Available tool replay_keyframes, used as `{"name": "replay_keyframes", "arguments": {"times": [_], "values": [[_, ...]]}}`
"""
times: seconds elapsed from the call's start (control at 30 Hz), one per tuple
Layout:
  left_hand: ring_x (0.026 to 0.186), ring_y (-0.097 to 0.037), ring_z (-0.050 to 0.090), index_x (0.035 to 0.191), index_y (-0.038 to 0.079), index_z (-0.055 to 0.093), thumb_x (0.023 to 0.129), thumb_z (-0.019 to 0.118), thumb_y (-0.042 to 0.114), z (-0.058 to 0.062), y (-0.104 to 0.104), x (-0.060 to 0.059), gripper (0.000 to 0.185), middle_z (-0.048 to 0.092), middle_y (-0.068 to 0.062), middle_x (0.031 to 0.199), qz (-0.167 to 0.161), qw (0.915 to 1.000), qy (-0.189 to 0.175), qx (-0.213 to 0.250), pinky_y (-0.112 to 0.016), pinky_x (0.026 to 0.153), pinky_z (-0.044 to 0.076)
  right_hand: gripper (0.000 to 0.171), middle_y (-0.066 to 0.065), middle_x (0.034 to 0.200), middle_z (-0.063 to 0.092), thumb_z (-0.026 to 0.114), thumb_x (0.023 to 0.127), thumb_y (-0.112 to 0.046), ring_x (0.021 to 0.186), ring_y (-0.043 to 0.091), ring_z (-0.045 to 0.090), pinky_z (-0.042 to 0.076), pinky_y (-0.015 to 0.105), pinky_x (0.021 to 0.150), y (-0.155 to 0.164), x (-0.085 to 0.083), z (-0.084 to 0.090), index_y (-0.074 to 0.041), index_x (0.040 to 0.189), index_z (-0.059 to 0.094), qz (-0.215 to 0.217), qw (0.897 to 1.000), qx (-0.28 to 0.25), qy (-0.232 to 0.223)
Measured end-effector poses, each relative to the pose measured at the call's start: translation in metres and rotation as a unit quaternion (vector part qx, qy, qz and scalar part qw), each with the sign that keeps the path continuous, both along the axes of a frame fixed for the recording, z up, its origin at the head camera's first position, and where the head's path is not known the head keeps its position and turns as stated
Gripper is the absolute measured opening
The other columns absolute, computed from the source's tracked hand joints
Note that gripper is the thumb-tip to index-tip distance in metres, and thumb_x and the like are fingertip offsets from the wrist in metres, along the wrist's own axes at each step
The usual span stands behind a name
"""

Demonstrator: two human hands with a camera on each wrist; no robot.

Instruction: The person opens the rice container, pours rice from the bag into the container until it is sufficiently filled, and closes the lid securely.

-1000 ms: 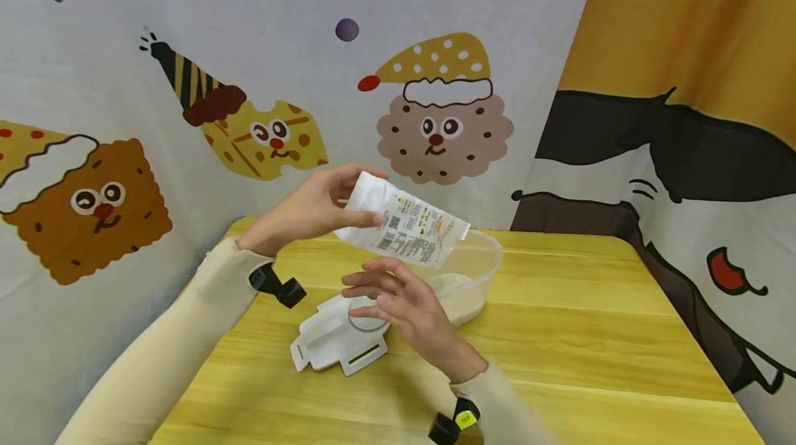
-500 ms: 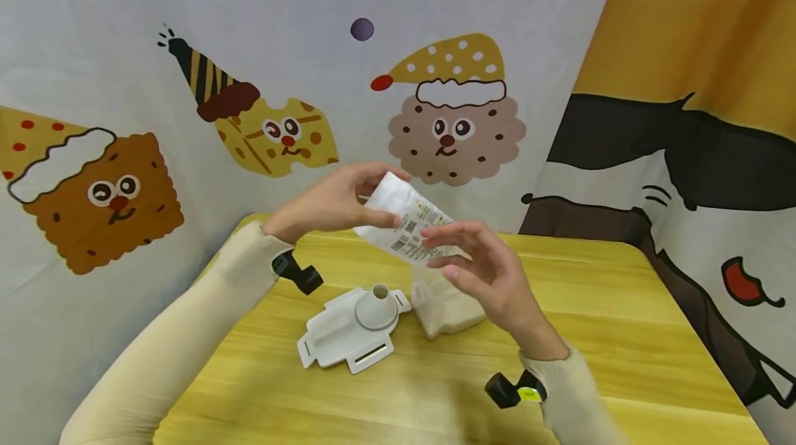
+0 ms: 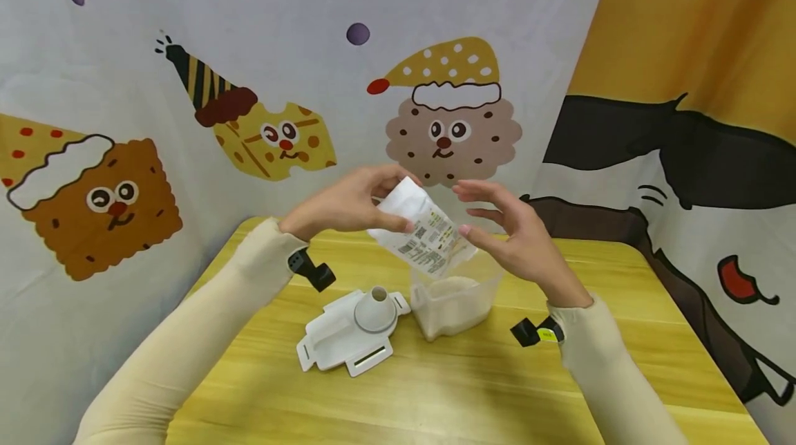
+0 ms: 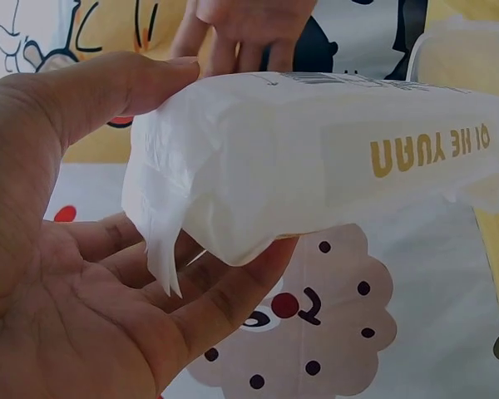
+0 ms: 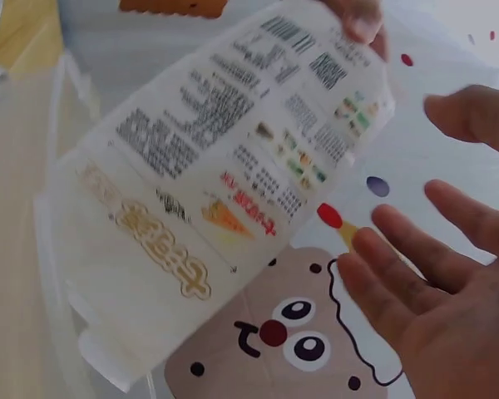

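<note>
The left hand (image 3: 348, 206) has the white bag (image 3: 423, 231) gripped at its sealed bottom end, thumb on one face and fingers curled under the other, and the bag tilts down toward four o'clock with its mouth over the clear tub (image 3: 457, 300). That tub sits at the table's middle, a layer of pale grains in its bottom. The right hand (image 3: 516, 234) is right there at the bag's three o'clock, fingers spread and relaxed, holding nothing; from the head view a fingertip looks to be just at the bag's lower edge, though I can't tell whether it truly touches. The wrist view shows the printed back of the bag (image 5: 224, 183) with the open palm beside it.

This reads as the pouring step, late on: the bag looks slack and flat near the mouth. The next move, I'd judge, calls for the right hand to steady or tap the lower end so the last grains fall inside the rim, not over it.

At the tub's nine o'clock lies its white lid (image 3: 348, 338) on the yellow table (image 3: 622, 362), spout up.
</note>
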State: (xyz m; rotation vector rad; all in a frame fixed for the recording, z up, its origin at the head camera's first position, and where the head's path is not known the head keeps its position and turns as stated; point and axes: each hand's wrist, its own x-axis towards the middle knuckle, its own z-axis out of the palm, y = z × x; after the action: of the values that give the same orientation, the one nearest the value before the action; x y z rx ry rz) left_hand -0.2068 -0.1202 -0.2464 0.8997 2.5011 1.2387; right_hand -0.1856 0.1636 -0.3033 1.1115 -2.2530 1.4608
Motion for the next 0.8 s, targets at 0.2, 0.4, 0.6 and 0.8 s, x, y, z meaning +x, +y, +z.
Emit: {"name": "replay_keyframes", "arguments": {"times": [0.2, 0.4, 0.6, 0.8], "values": [[0.1, -0.02, 0.073, 0.134, 0.012, 0.059, 0.085, 0.083, 0.013, 0.0, 0.002, -0.001, 0.055, 0.072, -0.006, 0.121, -0.013, 0.9998, 0.016, -0.008, -0.035, 0.078, 0.062, 0.067, 0.003, 0.153, 0.053, 0.073, 0.096, -0.016, 0.142, 0.023, 0.05, 0.045, 0.046, 0.116, -0.003, -0.013, 0.003, -0.028, 0.155, 0.043, 0.01, 0.995, 0.091, -0.04], [0.1, -0.019, 0.071, 0.135, 0.015, 0.06, 0.088, 0.081, 0.019, 0.001, 0.008, -0.003, 0.053, 0.07, -0.003, 0.122, -0.027, 0.9987, 0.033, -0.027, -0.034, 0.078, 0.061, 0.065, 0.004, 0.152, 0.053, 0.073, 0.096, -0.018, 0.138, 0.025, 0.054, 0.047, 0.047, 0.113, -0.005, -0.02, 0.004, -0.021, 0.155, 0.045, 0.017, 0.992, 0.114, -0.046], [0.099, -0.017, 0.071, 0.135, 0.019, 0.062, 0.088, 0.082, 0.019, -0.001, 0.012, -0.005, 0.051, 0.071, 0.001, 0.119, -0.035, 0.9983, 0.04, -0.025, -0.035, 0.078, 0.061, 0.057, 0.004, 0.138, 0.062, 0.072, 0.097, -0.017, 0.127, 0.021, 0.061, 0.052, 0.045, 0.107, -0.004, -0.023, 0.003, -0.018, 0.15, 0.051, 0.026, 0.993, 0.105, -0.044], [0.101, -0.017, 0.071, 0.135, 0.017, 0.062, 0.086, 0.083, 0.019, -0.004, 0.015, -0.008, 0.053, 0.071, 0.0, 0.12, -0.037, 0.9983, 0.043, -0.016, -0.034, 0.078, 0.061, 0.051, 0.006, 0.133, 0.065, 0.07, 0.098, -0.013, 0.121, 0.02, 0.062, 0.055, 0.044, 0.103, -0.002, -0.023, 0.0, -0.015, 0.146, 0.056, 0.022, 0.994, 0.094, -0.055]]}}
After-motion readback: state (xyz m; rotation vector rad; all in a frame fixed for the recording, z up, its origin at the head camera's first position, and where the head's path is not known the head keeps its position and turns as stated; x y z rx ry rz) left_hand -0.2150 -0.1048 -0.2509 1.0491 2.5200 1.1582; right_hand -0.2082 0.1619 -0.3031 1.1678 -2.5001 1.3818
